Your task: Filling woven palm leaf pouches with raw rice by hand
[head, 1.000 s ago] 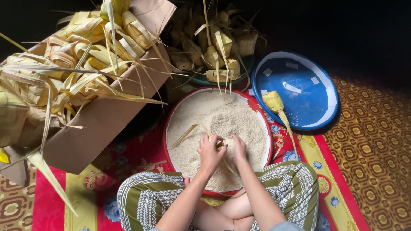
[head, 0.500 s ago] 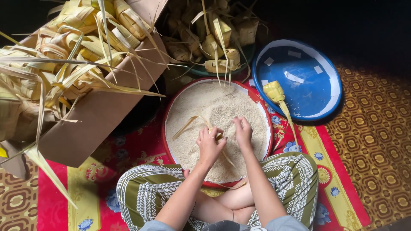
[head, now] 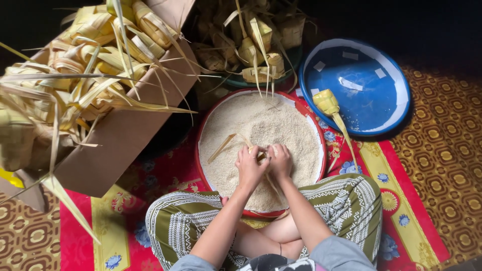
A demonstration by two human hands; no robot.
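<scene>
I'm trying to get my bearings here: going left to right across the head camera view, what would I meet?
Cardboard box of woven palm-leaf pouches → left hand → right hand, both over the round tray of rice → single filled leaf pouch → blue basin.

The rice (head: 261,125) was off-white in a red-rimmed basin (head: 201,131). At 2 o'clock, the tray (head: 396,108) was blue, white-rimmed. Woven palm-leaf pouches (head: 90,65) were yellow-green. The mat (head: 150,175) was red, floral; trousers (head: 346,200) green, white-patterned.
</scene>
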